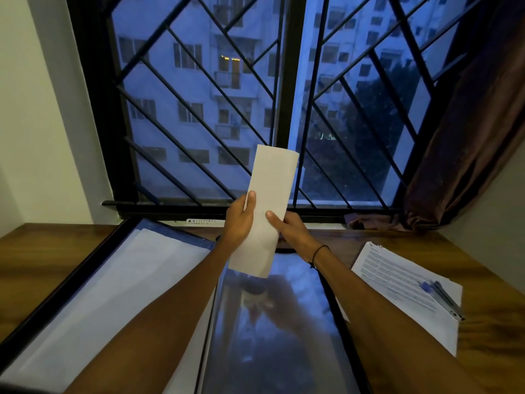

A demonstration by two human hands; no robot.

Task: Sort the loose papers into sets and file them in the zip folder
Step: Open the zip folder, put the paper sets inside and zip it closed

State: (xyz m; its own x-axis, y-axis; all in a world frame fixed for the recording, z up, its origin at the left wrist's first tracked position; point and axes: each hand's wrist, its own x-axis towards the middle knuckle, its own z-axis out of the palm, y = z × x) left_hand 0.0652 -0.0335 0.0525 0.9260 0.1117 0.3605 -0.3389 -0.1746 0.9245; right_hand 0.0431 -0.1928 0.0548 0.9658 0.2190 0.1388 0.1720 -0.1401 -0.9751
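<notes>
While both hands, left hand and right hand, gripped a folded, possibly curled, paper set above the open zip folder, filing was in hand; next, sliding it into a pocket.

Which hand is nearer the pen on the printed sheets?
Right. The right hand grips the folded paper on the side toward the pen; the left hand holds its far side.
</notes>
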